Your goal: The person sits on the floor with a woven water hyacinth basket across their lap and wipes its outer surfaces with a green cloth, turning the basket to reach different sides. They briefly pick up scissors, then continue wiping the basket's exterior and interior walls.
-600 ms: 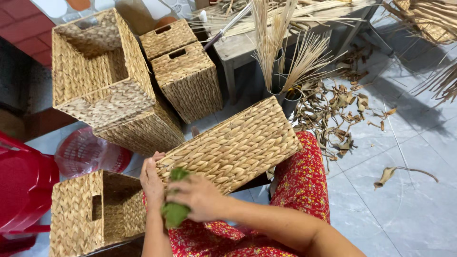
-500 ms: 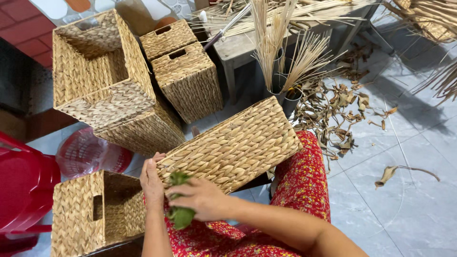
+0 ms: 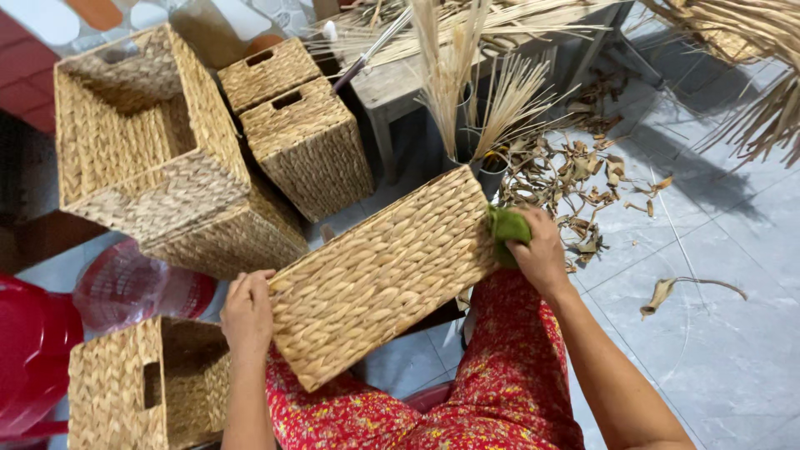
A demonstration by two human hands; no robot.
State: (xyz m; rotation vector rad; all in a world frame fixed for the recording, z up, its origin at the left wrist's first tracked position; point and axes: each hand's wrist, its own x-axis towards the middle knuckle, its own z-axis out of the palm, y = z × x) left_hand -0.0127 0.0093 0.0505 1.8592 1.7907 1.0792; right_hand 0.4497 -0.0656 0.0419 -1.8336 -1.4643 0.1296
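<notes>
At the far left a red plastic chair stands beside a small woven basket, open side up, just below and left of the left hand's fingers. Above those sit a large open woven basket and two smaller upturned baskets, well beyond the fingertips.

The left hand lies flat against the near left end of a rectangular woven basket, fingers extended and close together, pressing its side rather than wrapping round anything. This basket rests across the person's lap on the red flowered cloth, its bottom turned upward. Its long axis runs diagonally, from the lower left by the left fingers up to the right, where the far end points toward the right hand.

The right hand is curled closed around a green cloth, held against the basket's upper right corner. Past those fingers, dried leaf scraps litter the grey tiled floor, and pale reed bundles stand upright behind the basket.
</notes>
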